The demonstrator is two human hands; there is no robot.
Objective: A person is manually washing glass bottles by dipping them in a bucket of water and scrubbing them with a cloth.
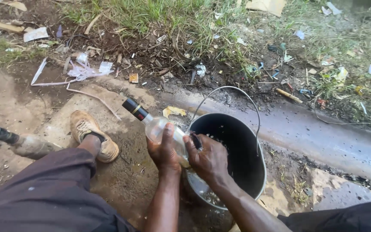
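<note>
Two bottles: left hand [165, 151] and right hand [207, 158] both grip one clear bottle [153, 124] above one black bucket [237, 150]; second bottle [20, 141] lies well left.

An outdoor patch of rough ground, perhaps a yard or roadside edge. Beyond the fingers [193, 141] of the right hand lies a wet drainage channel [314, 137] with grass [159, 17] behind it, strewn with paper scraps [35, 34] and plastic litter [86, 71]. Under the fingers stands a black bucket [241, 146] on cracked, muddy concrete [5, 99].
</note>
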